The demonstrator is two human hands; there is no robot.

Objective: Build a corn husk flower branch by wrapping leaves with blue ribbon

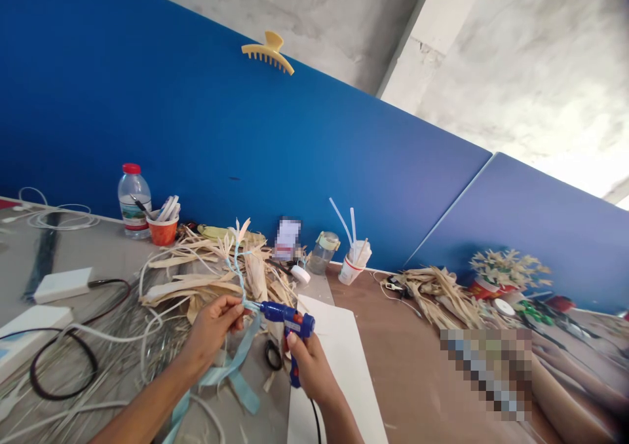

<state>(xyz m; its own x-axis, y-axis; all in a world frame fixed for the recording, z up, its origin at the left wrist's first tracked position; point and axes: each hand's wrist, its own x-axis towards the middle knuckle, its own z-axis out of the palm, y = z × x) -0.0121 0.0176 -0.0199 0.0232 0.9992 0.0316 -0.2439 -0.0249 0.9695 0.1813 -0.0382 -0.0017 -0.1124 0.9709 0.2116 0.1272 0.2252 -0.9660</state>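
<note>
My left hand [212,331] pinches the lower end of a thin stem [239,270] wrapped in pale blue, with small dried-husk buds [242,229] at its top. A light blue ribbon [243,347] hangs from the pinch and trails over the table. My right hand [314,365] is closed round a blue glue gun [284,313], thumb on its back. Its nozzle points left and meets the stem beside my left fingertips; whether it touches cannot be made out. Dried corn husks [196,290] lie in a loose pile behind my left hand.
White paper [339,359] lies under the right forearm. A water bottle [133,202], a red cup of pens [163,229], a glass jar [323,253] and a cup with straws [351,268] line the blue partition [314,136]. Cables cross the left side. Another person's arm [565,391] is at right.
</note>
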